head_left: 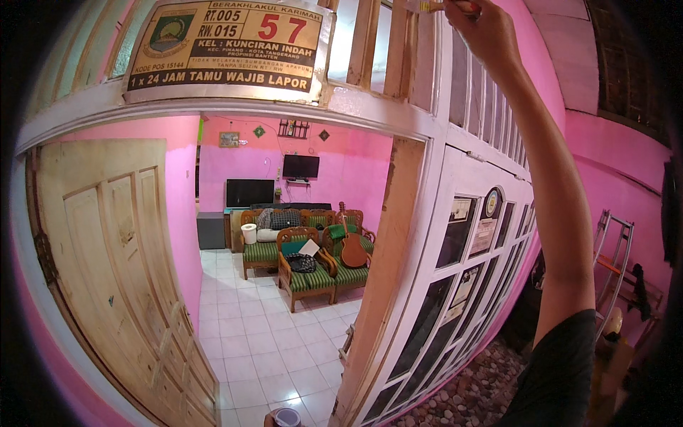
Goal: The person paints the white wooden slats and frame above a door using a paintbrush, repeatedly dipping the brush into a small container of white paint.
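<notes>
My right hand point(485, 25) is raised high at the top edge, fingers closed round the handle of a paintbrush point(431, 6). The brush is cut off by the picture's edge, and its tip lies by the slatted panel point(386, 50) above the doorway. Low at the bottom edge, my left hand point(269, 420) shows only a little, its fingers against the side of a small cup point(287, 418) with pale grey-white contents. White paint covers the door frame point(370, 121) and part of the slats; other slats are brown.
A wooden door point(117, 263) stands open on the left. White glazed panels point(455, 285) run along the right, above pebbled ground point(477, 377). Inside are green-striped chairs point(306, 274), a guitar point(354, 250) and screens. A metal ladder point(613, 267) leans at far right. A printed sign point(228, 46) hangs above the doorway.
</notes>
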Motion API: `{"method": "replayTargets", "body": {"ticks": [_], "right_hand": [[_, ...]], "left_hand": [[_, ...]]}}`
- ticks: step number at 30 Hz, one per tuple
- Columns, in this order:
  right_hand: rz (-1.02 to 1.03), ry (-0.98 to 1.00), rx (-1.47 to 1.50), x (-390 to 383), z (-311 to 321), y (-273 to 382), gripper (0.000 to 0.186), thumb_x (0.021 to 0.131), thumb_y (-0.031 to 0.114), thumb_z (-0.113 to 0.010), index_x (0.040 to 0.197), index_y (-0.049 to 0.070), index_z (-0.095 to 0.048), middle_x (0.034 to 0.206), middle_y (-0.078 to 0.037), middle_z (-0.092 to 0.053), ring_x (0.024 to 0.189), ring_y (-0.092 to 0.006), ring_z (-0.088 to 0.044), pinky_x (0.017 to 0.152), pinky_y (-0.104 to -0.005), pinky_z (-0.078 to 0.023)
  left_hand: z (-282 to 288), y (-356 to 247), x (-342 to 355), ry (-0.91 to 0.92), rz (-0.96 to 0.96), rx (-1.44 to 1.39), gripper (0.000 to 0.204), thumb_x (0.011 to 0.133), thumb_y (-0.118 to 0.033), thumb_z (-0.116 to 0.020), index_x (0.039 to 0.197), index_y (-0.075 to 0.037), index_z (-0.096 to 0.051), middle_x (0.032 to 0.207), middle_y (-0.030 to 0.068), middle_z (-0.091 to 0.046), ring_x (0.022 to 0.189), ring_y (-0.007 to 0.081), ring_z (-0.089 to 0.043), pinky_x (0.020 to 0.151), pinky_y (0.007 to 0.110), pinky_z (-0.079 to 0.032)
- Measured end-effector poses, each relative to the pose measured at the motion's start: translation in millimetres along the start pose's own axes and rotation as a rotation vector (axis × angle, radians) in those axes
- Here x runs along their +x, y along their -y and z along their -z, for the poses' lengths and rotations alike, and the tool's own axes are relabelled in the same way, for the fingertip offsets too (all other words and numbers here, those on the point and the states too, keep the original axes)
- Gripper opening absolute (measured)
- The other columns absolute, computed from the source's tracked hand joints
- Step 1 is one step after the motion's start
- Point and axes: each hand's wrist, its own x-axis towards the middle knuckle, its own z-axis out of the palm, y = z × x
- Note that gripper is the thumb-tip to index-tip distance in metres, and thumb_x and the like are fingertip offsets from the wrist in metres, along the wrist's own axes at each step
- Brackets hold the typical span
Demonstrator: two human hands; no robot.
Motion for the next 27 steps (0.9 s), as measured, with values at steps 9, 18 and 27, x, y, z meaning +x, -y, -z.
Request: {"method": "replayTargets", "body": {"ticks": [9,18,27], "right_hand": [[0.053,0.118,-0.100,-30.2,14.8,17.1,0.019,0.096,0.017,-0.071,0.103,0.000,-0.071,0.085,-0.009,-0.073,0.073,-0.0135,-0.068,0.066,-0.0280,-0.056],[0.018,0.207,0.027,-42.6,36.3,23.2,0.022,0.098,0.020,-0.066,0.110,0.001,-0.071,0.080,-0.003,-0.069,0.071,-0.0070,-0.063,0.064,-0.0239,-0.051],[-0.156,0.358,0.246,-25.0,31.1,-2.7,0.024,0.097,0.023,-0.064,0.103,0.000,-0.068,0.074,-0.002,-0.065,0.062,-0.0068,-0.056,0.058,-0.0238,-0.046]], "left_hand": [[4.3,-9.5,-8.1,0.025,0.017,-0.025,0.056,0.085,-0.008,-0.083,0.131,-0.002,-0.053,0.119,0.0095,-0.064,0.109,0.0182,-0.063,0.095,0.033,-0.052],[9.8,-3.0,-15.1,0.029,-0.010,-0.020,0.056,0.085,-0.009,-0.084,0.131,-0.002,-0.053,0.117,0.0095,-0.064,0.107,0.0168,-0.063,0.092,0.032,-0.052],[5.8,16.8,-15.2,0.007,-0.049,0.031,0.056,0.085,-0.009,-0.084,0.130,-0.001,-0.053,0.113,0.0085,-0.065,0.102,0.0156,-0.064,0.087,0.030,-0.053]]}}
